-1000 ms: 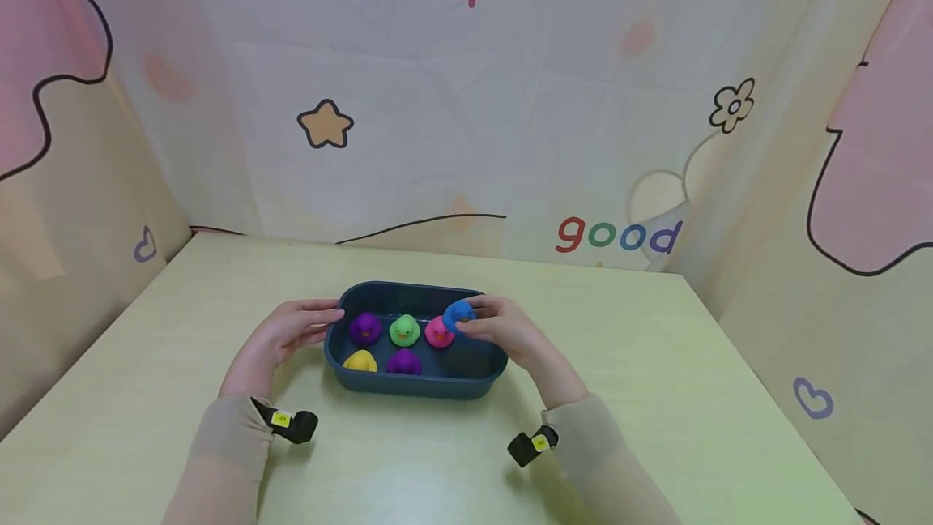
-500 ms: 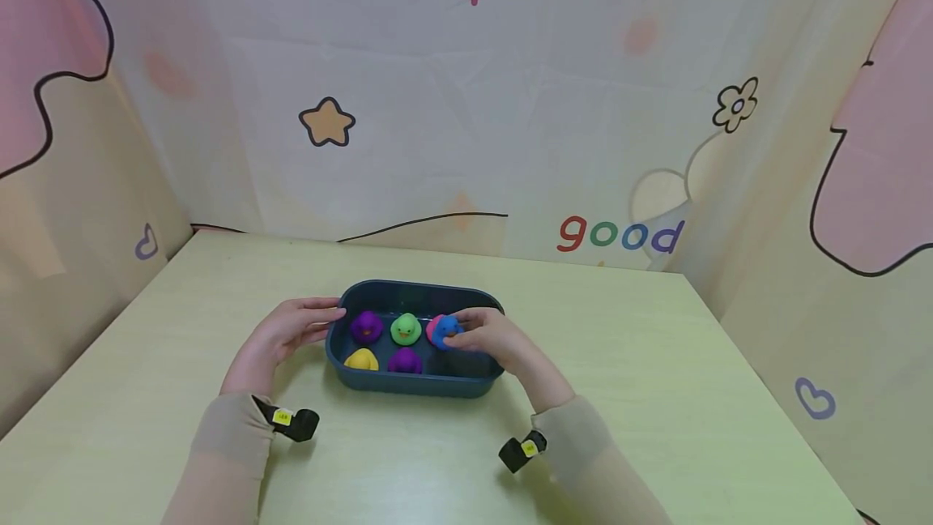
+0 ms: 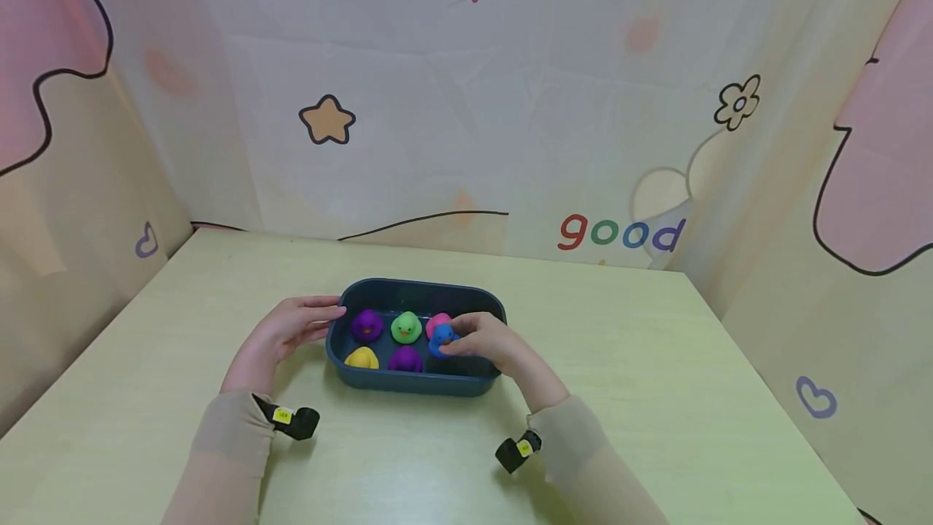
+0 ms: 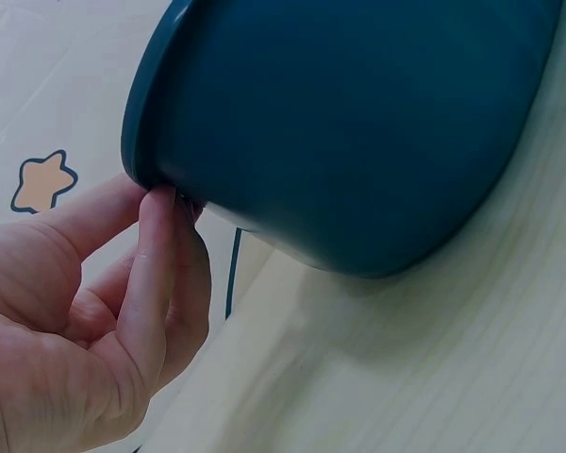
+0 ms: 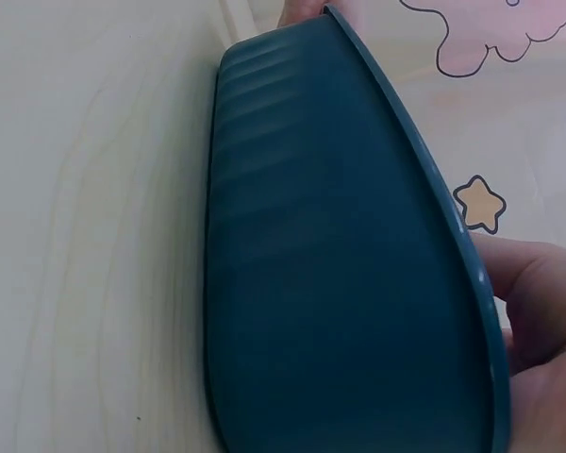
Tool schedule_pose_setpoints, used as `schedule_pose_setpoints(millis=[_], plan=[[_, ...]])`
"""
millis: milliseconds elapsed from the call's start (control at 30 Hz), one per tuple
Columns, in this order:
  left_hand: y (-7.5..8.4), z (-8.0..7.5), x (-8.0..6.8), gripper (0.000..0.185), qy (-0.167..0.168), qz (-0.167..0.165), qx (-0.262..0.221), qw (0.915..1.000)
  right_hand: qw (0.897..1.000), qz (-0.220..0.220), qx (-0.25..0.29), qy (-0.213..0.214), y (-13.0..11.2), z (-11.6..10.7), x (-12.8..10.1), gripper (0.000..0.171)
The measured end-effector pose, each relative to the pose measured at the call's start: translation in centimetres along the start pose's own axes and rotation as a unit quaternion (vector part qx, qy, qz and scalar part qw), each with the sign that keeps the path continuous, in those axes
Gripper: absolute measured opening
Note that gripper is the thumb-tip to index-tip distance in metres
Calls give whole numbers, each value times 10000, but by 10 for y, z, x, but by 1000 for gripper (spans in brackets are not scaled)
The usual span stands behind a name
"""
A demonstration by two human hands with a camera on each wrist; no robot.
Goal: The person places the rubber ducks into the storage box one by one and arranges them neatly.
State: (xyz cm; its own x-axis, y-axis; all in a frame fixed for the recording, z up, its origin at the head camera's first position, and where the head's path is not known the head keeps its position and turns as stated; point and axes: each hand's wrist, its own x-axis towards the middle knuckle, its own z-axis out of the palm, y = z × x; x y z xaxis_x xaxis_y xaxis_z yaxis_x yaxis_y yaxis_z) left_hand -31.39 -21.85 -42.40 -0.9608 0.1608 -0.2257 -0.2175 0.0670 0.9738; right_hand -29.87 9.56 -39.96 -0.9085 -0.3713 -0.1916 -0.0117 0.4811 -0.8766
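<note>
A dark blue plastic tub (image 3: 415,383) stands on the table, holding small rubber ducks. My right hand (image 3: 496,340) reaches over the tub's right end in the head view and pinches a blue rubber duck (image 3: 440,341) between thumb and fingers, low inside the tub. Behind it a pink duck (image 3: 438,322) is partly covered. A green duck (image 3: 406,328) and a purple duck (image 3: 367,326) sit to its left; a yellow duck (image 3: 361,359) and a second purple duck (image 3: 405,360) are along the front wall. My left hand (image 4: 75,330) grips the rim at the tub's left end.
The pale wooden table (image 3: 408,460) surrounds the tub. A printed cloth backdrop (image 3: 437,104) with a star, flower and the word "good" rises behind it and on both sides. Black cameras are strapped to both wrists.
My right hand has moved left and down into the tub with the blue duck, from beside the pink one to in front of it. My left hand keeps its place at the rim.
</note>
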Motion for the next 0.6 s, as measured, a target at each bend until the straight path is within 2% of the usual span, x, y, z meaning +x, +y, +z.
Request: schedule_pose_setpoints(millis=[167,600], plan=[[2,1,0,63,39,-41,12,10000,9999,17,-150,22,-1,3,1,37],[2,1,-1,64,0,-43,41,10000,9968,196,-664,399,2,15,8,31]])
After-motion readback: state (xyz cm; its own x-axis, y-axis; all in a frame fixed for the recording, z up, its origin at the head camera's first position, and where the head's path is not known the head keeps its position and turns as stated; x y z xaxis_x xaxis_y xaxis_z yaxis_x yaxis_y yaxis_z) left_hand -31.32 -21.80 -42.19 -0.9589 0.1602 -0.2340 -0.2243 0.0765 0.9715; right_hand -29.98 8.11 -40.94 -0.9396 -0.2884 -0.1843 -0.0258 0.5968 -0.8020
